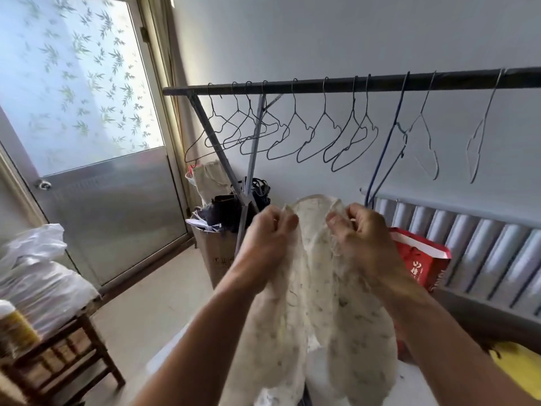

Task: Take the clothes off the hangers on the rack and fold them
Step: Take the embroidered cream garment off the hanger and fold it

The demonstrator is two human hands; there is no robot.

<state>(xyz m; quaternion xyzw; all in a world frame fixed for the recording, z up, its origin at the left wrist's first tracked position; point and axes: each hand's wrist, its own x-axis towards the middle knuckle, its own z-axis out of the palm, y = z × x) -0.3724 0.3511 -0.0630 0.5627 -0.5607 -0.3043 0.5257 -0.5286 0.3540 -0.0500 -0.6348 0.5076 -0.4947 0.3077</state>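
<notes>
A cream garment with a small dark print hangs in front of me, held up by both hands at its top edge. My left hand grips the left part of the top edge with curled fingers. My right hand pinches the right part, a thin thread trailing below it. Behind the hands, the dark rail of the rack runs across the view. Several bare wire hangers hang on it; no clothes are on them.
A cardboard box with dark items stands by the rack's grey legs. A red paper bag leans against a radiator on the right. A wooden stool with white bags is at the left; a door is behind it.
</notes>
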